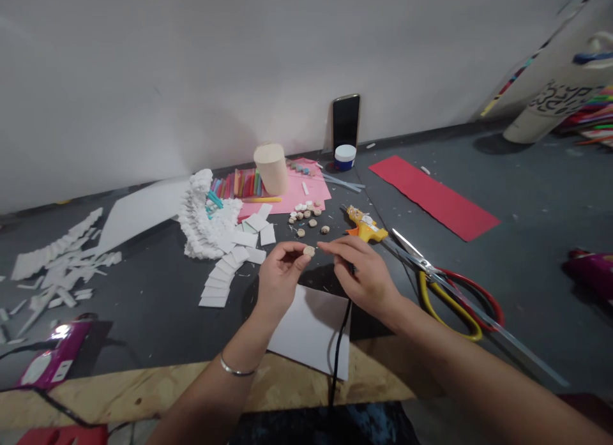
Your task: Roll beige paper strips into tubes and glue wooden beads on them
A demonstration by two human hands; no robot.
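Observation:
My left hand is closed in a pinch on a small round beige disc, held above the dark table. Just right of the disc, my right hand has its index finger stretched toward it, with the thumb apart below; I see nothing held in it. Several similar beige discs lie beyond my hands, some with white on them. A yellow glue gun with a clear glue stick rests by my right hand. Below my hands lies a white sheet, crossed by a black cord.
Large scissors lie at right, near a red paper strip. White card pieces and a fluffy white form are at left. Behind stand a cream cylinder, a blue-and-white jar and a phone.

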